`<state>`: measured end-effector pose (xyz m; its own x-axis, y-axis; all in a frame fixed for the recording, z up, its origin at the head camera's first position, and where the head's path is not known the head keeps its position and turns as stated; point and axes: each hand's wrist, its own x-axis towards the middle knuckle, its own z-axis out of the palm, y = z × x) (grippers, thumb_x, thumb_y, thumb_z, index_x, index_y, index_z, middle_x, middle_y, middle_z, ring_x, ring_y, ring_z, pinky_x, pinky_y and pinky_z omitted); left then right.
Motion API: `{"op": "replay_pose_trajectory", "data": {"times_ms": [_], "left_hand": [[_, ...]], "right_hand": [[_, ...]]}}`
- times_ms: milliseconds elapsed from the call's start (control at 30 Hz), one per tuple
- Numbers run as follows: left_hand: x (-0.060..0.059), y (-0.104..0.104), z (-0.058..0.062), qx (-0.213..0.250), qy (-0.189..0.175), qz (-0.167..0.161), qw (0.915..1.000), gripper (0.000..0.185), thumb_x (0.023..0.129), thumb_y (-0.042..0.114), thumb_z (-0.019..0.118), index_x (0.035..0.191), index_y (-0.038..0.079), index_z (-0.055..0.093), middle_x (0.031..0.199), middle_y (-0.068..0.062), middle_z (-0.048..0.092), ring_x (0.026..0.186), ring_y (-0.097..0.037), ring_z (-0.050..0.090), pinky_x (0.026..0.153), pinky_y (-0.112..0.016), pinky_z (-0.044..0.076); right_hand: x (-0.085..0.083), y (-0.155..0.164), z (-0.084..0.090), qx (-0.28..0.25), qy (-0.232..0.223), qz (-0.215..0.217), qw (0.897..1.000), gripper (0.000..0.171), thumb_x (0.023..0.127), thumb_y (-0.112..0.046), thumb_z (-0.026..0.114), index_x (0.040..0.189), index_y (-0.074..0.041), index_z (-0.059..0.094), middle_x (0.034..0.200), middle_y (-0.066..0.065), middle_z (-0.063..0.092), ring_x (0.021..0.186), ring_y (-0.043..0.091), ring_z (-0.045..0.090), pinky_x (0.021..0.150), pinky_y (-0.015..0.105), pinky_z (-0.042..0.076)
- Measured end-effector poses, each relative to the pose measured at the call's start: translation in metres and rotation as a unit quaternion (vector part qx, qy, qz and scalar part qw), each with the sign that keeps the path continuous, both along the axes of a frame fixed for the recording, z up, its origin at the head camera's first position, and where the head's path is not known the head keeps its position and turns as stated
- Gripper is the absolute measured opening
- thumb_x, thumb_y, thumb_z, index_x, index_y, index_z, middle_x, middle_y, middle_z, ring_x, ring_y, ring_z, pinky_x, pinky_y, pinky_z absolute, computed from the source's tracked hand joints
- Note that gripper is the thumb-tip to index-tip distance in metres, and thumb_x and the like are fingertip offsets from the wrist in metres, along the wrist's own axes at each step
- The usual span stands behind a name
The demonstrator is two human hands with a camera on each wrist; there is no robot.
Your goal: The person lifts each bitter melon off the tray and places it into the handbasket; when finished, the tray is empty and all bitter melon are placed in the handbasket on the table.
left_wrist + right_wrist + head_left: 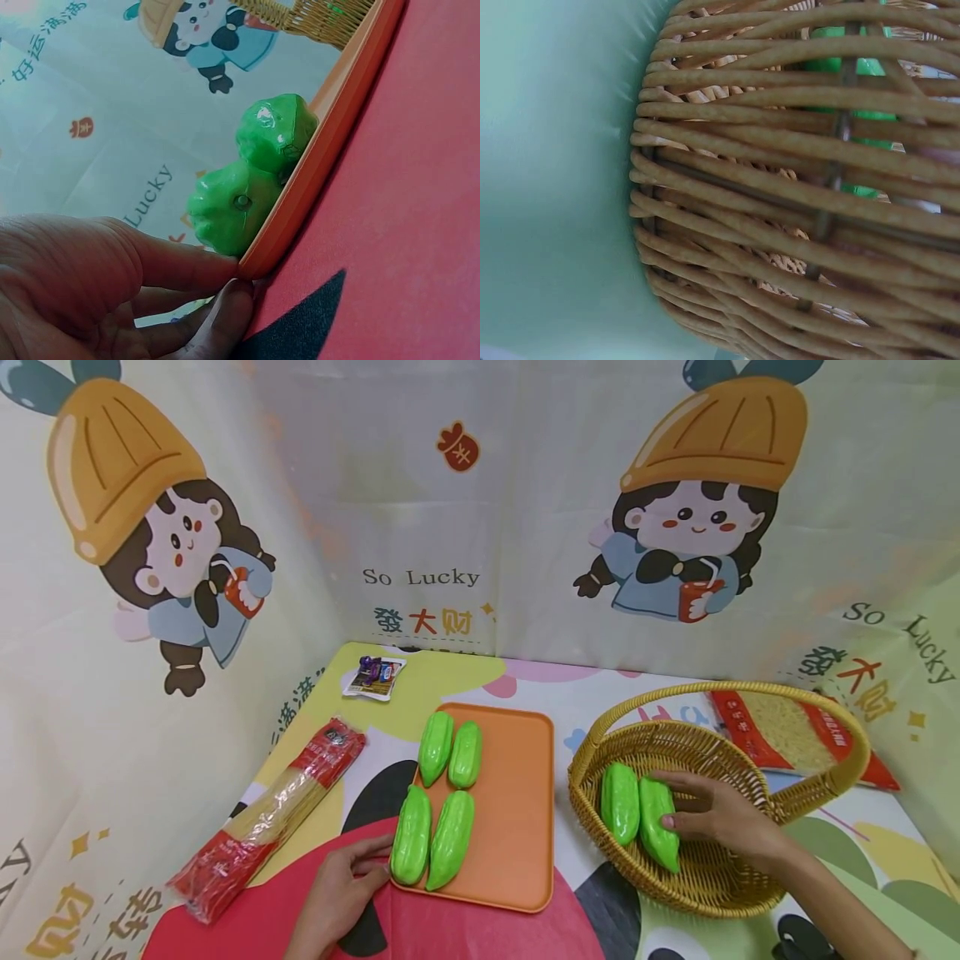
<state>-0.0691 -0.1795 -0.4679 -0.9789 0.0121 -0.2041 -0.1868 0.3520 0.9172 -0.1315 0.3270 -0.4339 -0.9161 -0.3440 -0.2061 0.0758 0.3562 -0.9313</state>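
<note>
1. Right hand (pixel 712 818): inside the woven wicker basket with the arched handle (pixel 817 793), fingers curled over the right-hand glossy green plastic gourd (pixel 658 825), thumb on top. Gripping it; gourd not lifted, lies on the basket floor.
2. Second green gourd in the basket (pixel 619 802) sits touching the held one on its left side.
3. Right wrist view: only the basket wall weave, green showing through the slats; hand not visible there.
4. Left hand (pixel 341 893): at the near left corner of the flat orange plastic tray (pixel 517 827), fingertips (pixel 232 300) pinching the tray rim. Fingers lightly bent, nothing else in the hand.
5. Tray carries four green gourds in two pairs: near pair (pixel 432 837) at the left near corner just beside the left hand, far pair (pixel 450 750) at the left far corner.
6. Tray sits mid-table, basket just to its right, apart.
7. Left table edge: long red-ended clear packet of noodles (pixel 270 817), lying diagonally.
8. Far left corner: small foil snack sachet (pixel 375 677).
9. Behind the basket, far right: flat red-and-clear bag of fine noodles (pixel 787 731).
</note>
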Motion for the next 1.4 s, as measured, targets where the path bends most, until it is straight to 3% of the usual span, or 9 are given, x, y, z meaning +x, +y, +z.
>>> {"op": "replay_pose_trajectory", "data": {"times_ms": [667, 833, 967, 1067, 1200, 1400], "left_hand": [[-0.001, -0.001, 0.0, -0.028, 0.001, 0.002, 0.9996, 0.039, 0.086, 0.0, 0.067, 0.125, 0.0, 0.067, 0.112, -0.008, 0.069, 0.091, -0.016, 0.069, 0.078, -0.027, 0.052], [0.001, -0.001, 0.0, -0.023, -0.005, -0.004, 0.9997, 0.04, 0.086, 0.0, 0.067, 0.126, 0.0, 0.066, 0.112, -0.009, 0.069, 0.091, -0.017, 0.069, 0.077, -0.027, 0.052], [0.001, -0.002, 0.001, -0.023, -0.001, -0.005, 0.9997, 0.04, 0.086, 0.0, 0.068, 0.126, -0.002, 0.065, 0.113, -0.01, 0.069, 0.092, -0.018, 0.069, 0.076, -0.028, 0.052], [0.001, -0.002, 0.002, -0.024, -0.002, -0.004, 0.9997, 0.04, 0.086, 0.0, 0.068, 0.126, -0.002, 0.065, 0.112, -0.01, 0.069, 0.091, -0.018, 0.069, 0.076, -0.027, 0.052], [0.0, -0.001, 0.003, -0.026, -0.006, -0.002, 0.9996, 0.04, 0.086, 0.001, 0.068, 0.126, -0.002, 0.065, 0.112, -0.009, 0.069, 0.091, -0.017, 0.069, 0.076, -0.027, 0.052], [-0.001, 0.0, 0.002, -0.027, 0.001, -0.001, 0.9996, 0.04, 0.086, 0.002, 0.069, 0.126, -0.001, 0.066, 0.113, -0.009, 0.069, 0.091, -0.016, 0.069, 0.077, -0.027, 0.052]], "right_hand": [[-0.002, -0.001, 0.003, -0.008, -0.019, -0.028, 0.999, 0.075, 0.091, -0.014, 0.072, 0.154, -0.004, 0.032, 0.142, 0.038, 0.038, 0.125, 0.052, 0.045, 0.084, 0.041, 0.054], [0.002, -0.004, 0.013, 0.066, 0.033, -0.041, 0.996, 0.069, 0.093, -0.025, 0.07, 0.151, -0.005, 0.038, 0.145, 0.028, 0.043, 0.126, 0.05, 0.045, 0.086, 0.043, 0.053], [0.012, -0.02, 0.032, 0.166, 0.104, -0.069, 0.978, 0.061, 0.095, -0.036, 0.066, 0.146, -0.008, 0.047, 0.142, 0.02, 0.05, 0.123, 0.047, 0.05, 0.088, 0.055, 0.049], [0.024, -0.042, 0.046, 0.199, 0.145, -0.091, 0.965, 0.053, 0.096, -0.036, 0.065, 0.141, -0.01, 0.054, 0.136, 0.016, 0.056, 0.119, 0.042, 0.055, 0.087, 0.055, 0.049], [0.042, -0.079, 0.061, 0.154, 0.175, -0.102, 0.967, 0.045, 0.094, -0.03, 0.069, 0.135, -0.013, 0.059, 0.13, 0.012, 0.06, 0.116, 0.032, 0.059, 0.083, 0.041, 0.054], [0.054, -0.137, 0.069, 0.016, 0.175, -0.082, 0.981, 0.045, 0.09, -0.023, 0.075, 0.132, -0.02, 0.06, 0.131, -0.001, 0.058, 0.12, 0.025, 0.057, 0.086, 0.031, 0.052]]}}
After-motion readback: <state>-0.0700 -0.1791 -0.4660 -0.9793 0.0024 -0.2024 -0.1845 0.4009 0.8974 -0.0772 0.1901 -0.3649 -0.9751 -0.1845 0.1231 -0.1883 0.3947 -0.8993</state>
